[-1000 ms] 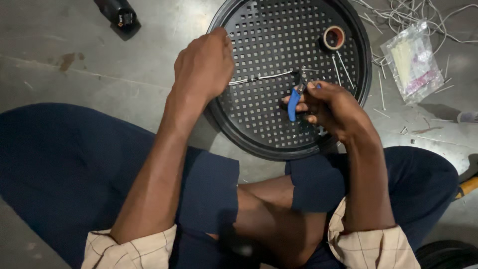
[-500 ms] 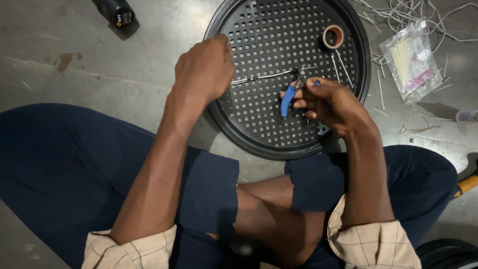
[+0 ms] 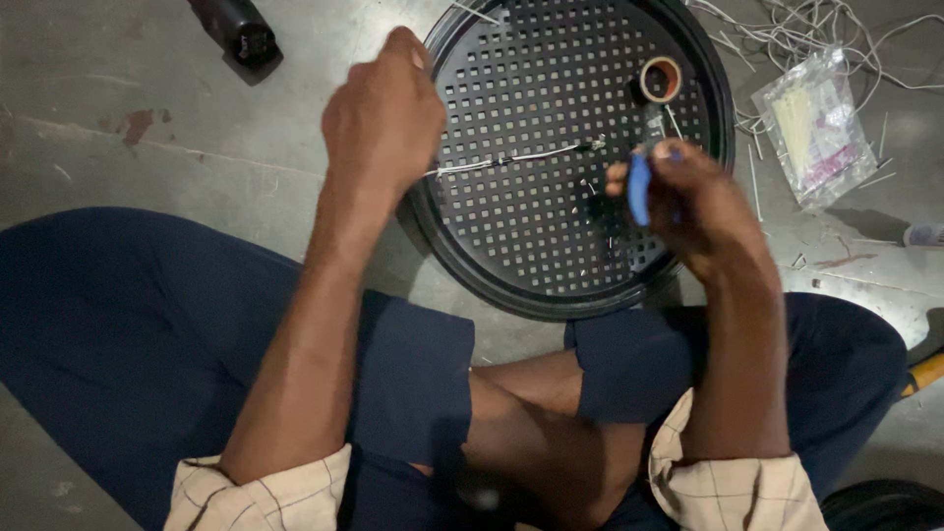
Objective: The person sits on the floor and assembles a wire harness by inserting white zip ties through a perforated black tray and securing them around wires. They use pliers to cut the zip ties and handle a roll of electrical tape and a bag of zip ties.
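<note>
Thin white wire (image 3: 511, 157) with a bare stripped end is stretching out across the round black perforated tray (image 3: 472, 236), which is sitting on the grey concrete floor (image 3: 147, 88) right in front of the person's crossed legs. Left hand (image 3: 385, 118) is curling into a closed fist around the wire's near end, over the tray's left rim, holding it taut-ish. Right hand (image 3: 688, 197) is wrapping tight around a small blue-handled cutting tool (image 3: 639, 187), hovering over the right side of the tray, just past the wire's free end and not touching it as far as I can see. Tool's tip is kinda hidden behind the fingers, so I can't tell how the blades are standing.

Small roll of brown tape (image 3: 660, 79) is sitting on the tray near the far rim. Off to the right on the floor, a clear plastic bag of cable ties (image 3: 811, 128) is lying next to a messy tangle of white wire offcuts (image 3: 816, 25). Black bottle-shaped object (image 3: 236, 34) is lying up at top left.
</note>
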